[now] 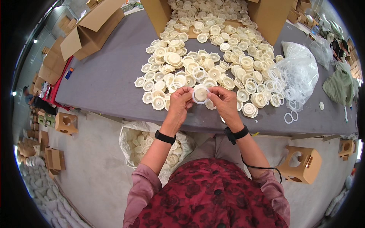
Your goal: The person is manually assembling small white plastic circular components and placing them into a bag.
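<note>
Cream plastic disc (200, 94) with a translucent white ring around its rim, held between our two hands just above the near edge of the table (102, 83). The disc faces up toward us, its flat face roughly level, so it has no long axis to speak of; it sits midway between the hands, neither one clearly nearer. Our left hand (180, 102) pinches the disc's left rim with thumb and forefinger pressed onto it; our right hand (224, 102) does the same on the right rim, fingers (213, 91) closed on the ring's edge. Both wrists carry a black band, and a cable runs from the right one.

Beyond the hands, we see a broad heap of cream discs (205, 60) spread over the grey table and spilling from an open cardboard box (266, 19) at the far side. To the right of the heap lies a clear plastic bag (300, 72) with loose translucent rings (291, 116) scattered beside it. Below the table's near edge, by our left forearm, stands a white sack (131, 136) holding more cream discs. A second cardboard box (91, 34) lies open at the far left.
</note>
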Demonstrator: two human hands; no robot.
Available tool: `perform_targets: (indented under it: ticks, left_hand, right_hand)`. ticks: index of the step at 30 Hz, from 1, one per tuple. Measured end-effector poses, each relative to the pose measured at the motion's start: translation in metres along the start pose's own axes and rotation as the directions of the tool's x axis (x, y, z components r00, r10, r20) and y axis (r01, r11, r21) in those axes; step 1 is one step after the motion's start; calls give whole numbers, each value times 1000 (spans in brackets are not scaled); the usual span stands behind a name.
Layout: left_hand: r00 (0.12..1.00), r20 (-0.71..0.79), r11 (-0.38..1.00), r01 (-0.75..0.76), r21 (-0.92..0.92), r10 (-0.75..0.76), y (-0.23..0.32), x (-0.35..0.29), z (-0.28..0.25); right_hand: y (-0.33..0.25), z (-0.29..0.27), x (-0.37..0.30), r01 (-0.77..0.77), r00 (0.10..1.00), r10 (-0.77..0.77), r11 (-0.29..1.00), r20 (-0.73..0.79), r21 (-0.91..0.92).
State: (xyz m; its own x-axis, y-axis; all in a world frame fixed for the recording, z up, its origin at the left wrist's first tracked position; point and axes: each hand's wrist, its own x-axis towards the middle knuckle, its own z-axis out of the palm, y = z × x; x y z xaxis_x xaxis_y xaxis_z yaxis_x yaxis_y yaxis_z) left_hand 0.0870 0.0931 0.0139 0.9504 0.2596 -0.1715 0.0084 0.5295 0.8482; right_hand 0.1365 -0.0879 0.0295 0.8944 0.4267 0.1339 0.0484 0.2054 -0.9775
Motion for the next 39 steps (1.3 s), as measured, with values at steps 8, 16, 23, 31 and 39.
perform_targets:
  ticks: [8,16,23,31,39]
  left_hand:
    - [995,85,989,61,-132,-50,-9,-10,-4]
    - [984,171,977,75,-200,-40,-12,-14,-2]
    - [985,170,992,33,-124,-11,-15,-18,-5]
    - [979,199,996,-21,-89,38,-13,-28,0]
    - [987,161,943,41,-330,14,-22,-36,8]
  right_hand:
    - [4,10,3,95,982,-143,935,-121,-342]
    - [3,12,6,72,988,-110,948,-107,-311]
    - [5,9,4,52,992,-81,959,-93,-278]
    - [5,-7,2,-146,989,147,985,1,93]
    - [2,5,-19,-54,998,55,998,-22,35]
